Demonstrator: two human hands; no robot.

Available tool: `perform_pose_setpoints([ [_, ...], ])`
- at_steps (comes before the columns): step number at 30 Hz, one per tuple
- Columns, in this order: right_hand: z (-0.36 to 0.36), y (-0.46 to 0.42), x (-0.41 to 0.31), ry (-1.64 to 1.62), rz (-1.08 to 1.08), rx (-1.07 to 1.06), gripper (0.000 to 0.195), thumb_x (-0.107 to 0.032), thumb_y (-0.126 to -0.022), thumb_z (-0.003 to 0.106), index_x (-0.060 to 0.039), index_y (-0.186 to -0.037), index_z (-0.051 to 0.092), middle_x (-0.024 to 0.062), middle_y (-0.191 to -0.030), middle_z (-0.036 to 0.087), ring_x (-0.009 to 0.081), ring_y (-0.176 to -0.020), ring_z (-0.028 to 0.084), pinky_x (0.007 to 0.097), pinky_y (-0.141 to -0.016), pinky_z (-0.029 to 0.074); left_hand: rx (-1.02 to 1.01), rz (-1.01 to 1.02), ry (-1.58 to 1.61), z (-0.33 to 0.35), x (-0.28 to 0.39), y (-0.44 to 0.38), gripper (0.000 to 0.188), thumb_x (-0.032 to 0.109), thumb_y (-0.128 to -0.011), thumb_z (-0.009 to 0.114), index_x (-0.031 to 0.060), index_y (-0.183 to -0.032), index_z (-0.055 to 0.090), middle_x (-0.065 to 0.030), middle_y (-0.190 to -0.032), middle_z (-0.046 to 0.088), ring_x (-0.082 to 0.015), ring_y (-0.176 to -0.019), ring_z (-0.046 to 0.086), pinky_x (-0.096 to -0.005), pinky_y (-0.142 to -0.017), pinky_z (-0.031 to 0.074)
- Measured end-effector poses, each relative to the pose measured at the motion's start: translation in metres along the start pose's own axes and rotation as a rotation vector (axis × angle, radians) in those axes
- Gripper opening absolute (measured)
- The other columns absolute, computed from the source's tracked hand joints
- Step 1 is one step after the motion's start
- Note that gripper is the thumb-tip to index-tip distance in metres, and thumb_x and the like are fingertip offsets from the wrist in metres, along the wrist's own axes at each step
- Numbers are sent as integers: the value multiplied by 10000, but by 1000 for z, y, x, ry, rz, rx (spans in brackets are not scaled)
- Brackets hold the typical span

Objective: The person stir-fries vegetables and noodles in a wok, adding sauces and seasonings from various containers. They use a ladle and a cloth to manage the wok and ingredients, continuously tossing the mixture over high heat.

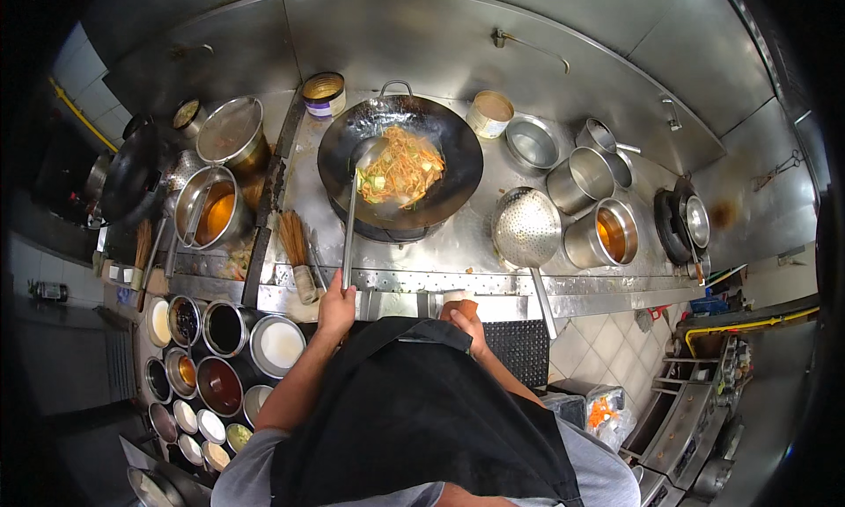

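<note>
My left hand point(337, 311) grips the long metal handle of a wok ladle point(350, 233). The ladle's bowl rests inside a large black wok point(462, 150), against the left side of a heap of stir-fried noodles point(404, 167) with vegetable pieces. The wok sits level on a burner ring, its loop handle at the far side. At the counter's front edge, my right hand point(470, 327) is closed around a small orange-brown object point(467, 307), too partly hidden to identify. A black apron covers my front.
Right of the wok, a perforated strainer point(527, 226) has its handle jutting over the front edge, near steel pots point(581, 180) and one holding orange liquid point(601, 233). A bamboo wok brush point(295, 249) lies left. Sauce and seasoning containers point(220, 385) stand lower left.
</note>
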State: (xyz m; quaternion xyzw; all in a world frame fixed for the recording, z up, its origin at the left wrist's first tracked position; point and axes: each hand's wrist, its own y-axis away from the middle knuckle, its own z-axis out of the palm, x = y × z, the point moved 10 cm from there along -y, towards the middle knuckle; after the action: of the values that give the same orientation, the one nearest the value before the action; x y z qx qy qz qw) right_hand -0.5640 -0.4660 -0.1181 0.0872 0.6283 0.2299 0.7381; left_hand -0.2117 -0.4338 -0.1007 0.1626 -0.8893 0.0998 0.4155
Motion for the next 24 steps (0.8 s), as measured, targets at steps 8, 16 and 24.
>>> perform_pose_setpoints([
  [8, -25, -35, -7, -47, -119, 40, 409, -223, -959, 622, 35, -1265, 543, 112, -1055, 660, 203, -927, 655, 334, -816, 544, -35, -61, -236, -21, 93, -114, 567, 215, -948, 591, 49, -1463, 419, -280, -927, 696, -479, -881, 665, -557, -770, 521],
  [16, 0, -6, -108, -302, -186, -185, 694, -266, -880, 651, 24, -1451, 385, 157, -1368, 530, 279, -1251, 531, 418, -1067, 434, -121, 79, -583, -16, 102, -86, 574, 207, -914, 650, 105, -1453, 481, -209, -998, 679, -399, -932, 663, -506, -863, 519],
  [24, 22, 55, -196, -85, -314, -478, 775, -197, -812, 723, 48, -1452, 362, 136, -1375, 515, 218, -1280, 488, 379, -1101, 376, 19, 224, 264, -52, 258, 17, 162, -5, -929, 605, -3, -1066, 692, -100, -951, 659, -186, -864, 648, -287, -759, 514],
])
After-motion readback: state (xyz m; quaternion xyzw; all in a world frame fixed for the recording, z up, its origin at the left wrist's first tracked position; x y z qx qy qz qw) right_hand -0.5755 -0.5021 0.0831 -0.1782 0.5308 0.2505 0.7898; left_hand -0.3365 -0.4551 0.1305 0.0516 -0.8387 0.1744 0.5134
